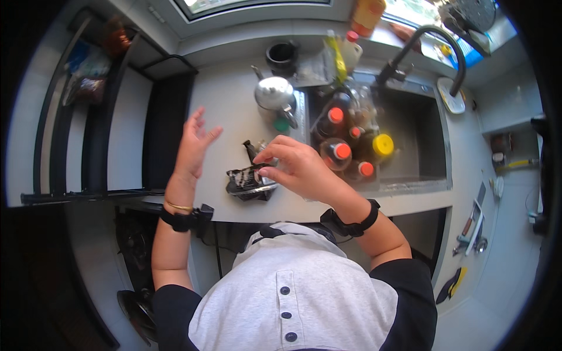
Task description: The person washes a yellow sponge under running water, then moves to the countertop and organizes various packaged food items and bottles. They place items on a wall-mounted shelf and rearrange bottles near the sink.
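My left hand (193, 142) is held above the counter's left part, fingers apart and nothing in it. My right hand (298, 169) hovers over the middle of the counter, thumb and fingers curved with a gap between them. Just below its fingertips lies a crumpled black plastic packet (250, 184) with a shiny pale edge. A dark narrow piece (250, 151) sticks up beside the packet; whether it is part of it I cannot tell. Behind my right hand stands a shiny metal kettle (274, 94), with a green lid (281, 125) by its base.
Several dark bottles with red caps (341, 151) and a yellow-capped container (383, 145) crowd the left side of the sink (412, 182). A black faucet (439, 30) arches over it. A black rack (114, 118) stands left. A knife (482, 193) and other utensils lie right.
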`<state>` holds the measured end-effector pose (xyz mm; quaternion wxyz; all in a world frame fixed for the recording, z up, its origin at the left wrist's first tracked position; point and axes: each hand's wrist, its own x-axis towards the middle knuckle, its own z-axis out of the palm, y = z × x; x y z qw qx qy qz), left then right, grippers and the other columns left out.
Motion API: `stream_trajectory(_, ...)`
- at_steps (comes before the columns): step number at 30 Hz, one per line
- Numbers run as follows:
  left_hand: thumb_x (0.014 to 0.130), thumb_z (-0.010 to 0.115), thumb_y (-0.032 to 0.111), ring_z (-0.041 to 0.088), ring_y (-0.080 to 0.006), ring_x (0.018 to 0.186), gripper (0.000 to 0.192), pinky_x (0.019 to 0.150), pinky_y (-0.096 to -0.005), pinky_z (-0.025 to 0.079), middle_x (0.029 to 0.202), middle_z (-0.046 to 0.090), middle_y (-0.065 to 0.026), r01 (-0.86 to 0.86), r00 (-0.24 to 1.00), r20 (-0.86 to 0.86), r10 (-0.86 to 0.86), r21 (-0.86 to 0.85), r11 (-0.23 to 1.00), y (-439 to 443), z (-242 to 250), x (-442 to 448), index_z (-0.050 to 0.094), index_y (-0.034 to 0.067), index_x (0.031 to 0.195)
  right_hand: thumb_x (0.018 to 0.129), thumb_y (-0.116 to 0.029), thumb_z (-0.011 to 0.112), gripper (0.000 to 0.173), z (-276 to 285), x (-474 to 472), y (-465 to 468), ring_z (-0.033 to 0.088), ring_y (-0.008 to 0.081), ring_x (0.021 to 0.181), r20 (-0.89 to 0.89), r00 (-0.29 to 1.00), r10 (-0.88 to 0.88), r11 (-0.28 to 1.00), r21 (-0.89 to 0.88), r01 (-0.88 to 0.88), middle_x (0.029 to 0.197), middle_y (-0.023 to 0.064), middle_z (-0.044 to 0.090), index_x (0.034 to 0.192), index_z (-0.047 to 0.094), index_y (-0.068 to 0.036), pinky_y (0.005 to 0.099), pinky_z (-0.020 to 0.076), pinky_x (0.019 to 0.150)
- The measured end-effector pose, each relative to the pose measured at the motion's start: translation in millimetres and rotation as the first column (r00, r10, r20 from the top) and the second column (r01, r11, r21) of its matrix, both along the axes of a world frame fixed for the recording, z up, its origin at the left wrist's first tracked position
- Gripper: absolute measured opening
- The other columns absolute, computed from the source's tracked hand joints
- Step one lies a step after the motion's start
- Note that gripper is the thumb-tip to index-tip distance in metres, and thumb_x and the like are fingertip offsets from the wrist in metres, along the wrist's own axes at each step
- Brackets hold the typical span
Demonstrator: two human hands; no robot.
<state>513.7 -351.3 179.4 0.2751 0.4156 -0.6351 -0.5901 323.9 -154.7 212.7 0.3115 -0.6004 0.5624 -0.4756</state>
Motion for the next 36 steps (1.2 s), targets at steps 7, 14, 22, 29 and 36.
stream_trajectory(7,0.085,0.074,0.014,0.047,-0.0231,0.127,0.05,0.108,-0.0369,0.037,0.131,0.054,-0.0085,0.189,0.978,0.053,-0.203,0.204,0.961,83.8,-69.3,-20.2,0.055,0.003,0.13,0.084,-0.012,0.073,0.017,-26.1,-19.4,56.8,0.065,0.0249,0.084,0.045,0.995,-0.092,0.992,0.089,0.088,0.093,0.0097,0.061,0.099,0.068,-0.005,0.0336,0.052,0.072)
stream_trajectory(14,0.065,0.086,0.018,0.049,-0.034,0.123,0.067,0.106,-0.0437,0.04,0.129,0.052,-0.0146,0.344,0.876,0.453,-0.164,-0.349,0.872,89.9,-94.9,5.6,0.059,0.01,0.126,0.083,-0.007,0.072,0.019,-45.1,-51.6,114.4,0.062,0.0174,0.082,0.067,0.96,-0.273,0.943,0.214,0.254,0.093,0.0076,0.062,0.102,0.069,-0.004,0.0273,0.0502,0.073)
stream_trajectory(22,0.054,0.091,0.036,0.038,-0.0361,0.133,0.097,0.111,-0.0473,0.026,0.144,0.039,-0.0145,0.341,0.661,0.747,-0.069,-0.217,0.915,97.1,-131.7,52.0,0.049,0.017,0.139,0.083,-0.006,0.071,0.02,-62.8,-47.2,117.4,0.061,0.0169,0.082,0.088,0.96,-0.264,0.919,0.324,0.223,0.089,0.0073,0.06,0.103,0.068,-0.003,0.0272,0.0492,0.073)
stream_trajectory(29,0.052,0.091,0.033,0.032,-0.0342,0.137,0.098,0.113,-0.0508,0.018,0.146,0.036,-0.013,0.375,0.631,0.776,-0.013,-0.29,0.881,106.4,-145.7,58.7,0.048,0.02,0.14,0.084,-0.012,0.072,0.019,-88.2,-27.0,86.6,0.062,0.0262,0.084,-0.073,0.995,-0.073,0.925,0.368,0.095,0.089,0.0109,0.062,0.1,0.066,-0.003,0.0341,0.0505,0.075)
stream_trajectory(36,0.052,0.092,0.031,0.036,-0.0334,0.136,0.095,0.113,-0.0478,0.02,0.146,0.038,-0.0119,0.382,0.618,0.786,0.021,-0.323,0.866,111.5,-153.8,63.8,0.05,0.021,0.137,0.084,-0.016,0.072,0.052,-138.0,5.4,45.6,0.063,0.039,0.095,-0.386,0.922,-0.015,0.943,0.3,0.141,0.127,0.0187,0.048,0.129,0.048,-0.006,0.0423,0.0534,0.08)
